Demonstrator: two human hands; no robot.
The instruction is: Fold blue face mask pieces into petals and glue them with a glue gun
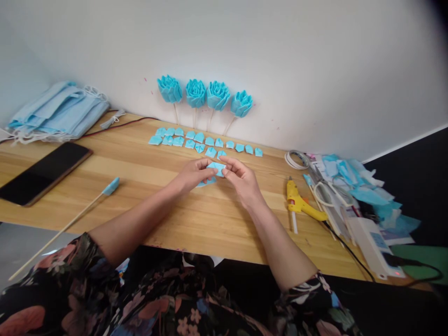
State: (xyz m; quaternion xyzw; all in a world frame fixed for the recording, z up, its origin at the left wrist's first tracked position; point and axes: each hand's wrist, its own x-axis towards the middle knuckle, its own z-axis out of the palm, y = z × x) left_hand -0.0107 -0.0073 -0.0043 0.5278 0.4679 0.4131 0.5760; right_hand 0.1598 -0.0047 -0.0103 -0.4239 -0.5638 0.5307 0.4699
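Observation:
Between my two hands, above the middle of the table, is a small blue folded piece. My left hand pinches its left end with thumb and fingers. At the other end, my right hand grips it between thumb and forefinger. Another flat blue piece lies just below, partly hidden by my left hand. Several folded blue petals are laid out in rows behind my hands. A thin stick with a small blue bud rests on the table to the left.
Several blue flowers on sticks lean against the wall. On the left are stacked face masks and a phone. To the right lie a yellow glue gun, scissors, tape, a power strip and blue scraps.

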